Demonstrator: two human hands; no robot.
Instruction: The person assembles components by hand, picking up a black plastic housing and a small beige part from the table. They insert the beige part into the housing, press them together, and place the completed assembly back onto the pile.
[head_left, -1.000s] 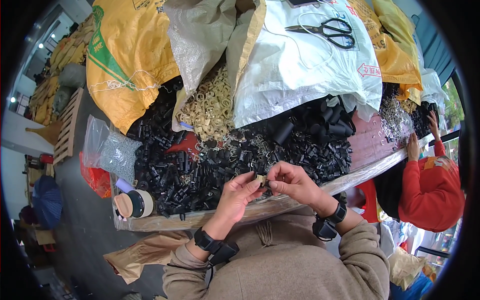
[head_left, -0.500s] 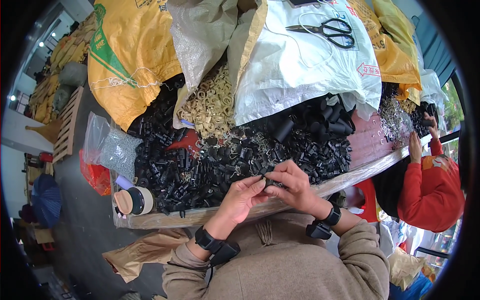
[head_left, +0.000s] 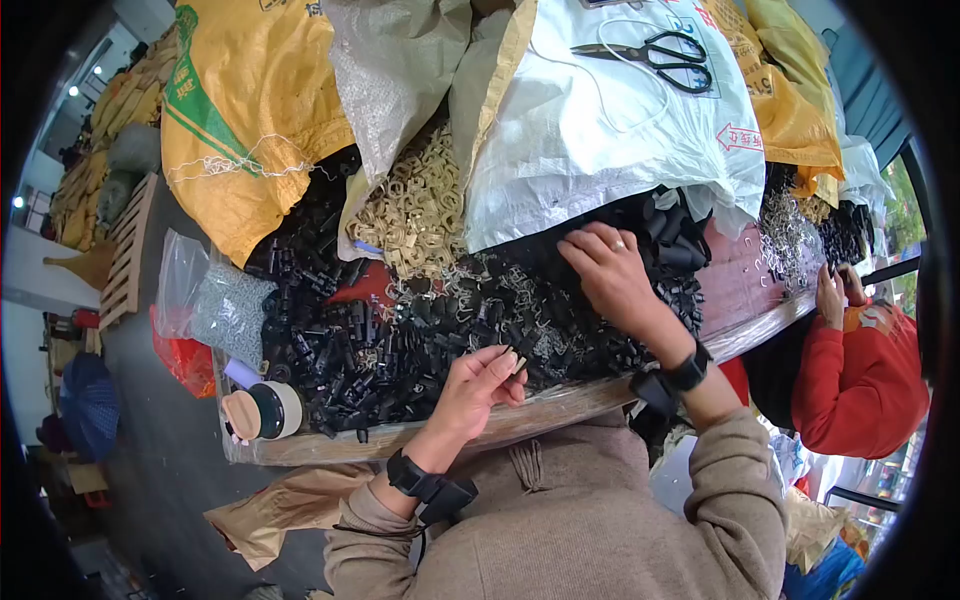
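Observation:
My left hand (head_left: 478, 392) is closed at the near edge of the table, thumb and fingers pinching a small black-and-beige part (head_left: 517, 363). Most of that part hides behind the fingertips. Farther out, my right hand (head_left: 615, 280) reaches over the black tubes (head_left: 672, 235) at the mouth of the white sack (head_left: 570, 150). Its fingers are bent and a little apart, with nothing visible in them, though the tips meet dark pieces. Between and around both hands spread small black plastic parts (head_left: 350, 350) and small metal hooks (head_left: 520, 295).
Beige rings (head_left: 410, 215) spill from a grey sack (head_left: 400, 70), beside a yellow sack (head_left: 260, 90). Black scissors (head_left: 665, 60) rest on the white sack. A lidded cup (head_left: 265, 410) and a bag of small grey pieces (head_left: 230, 310) stand left. A person in red (head_left: 860, 375) works at right.
My right hand has left the left hand and moved forward to the black tubes. My left hand stays near the edge, slightly lower, holding the small part.

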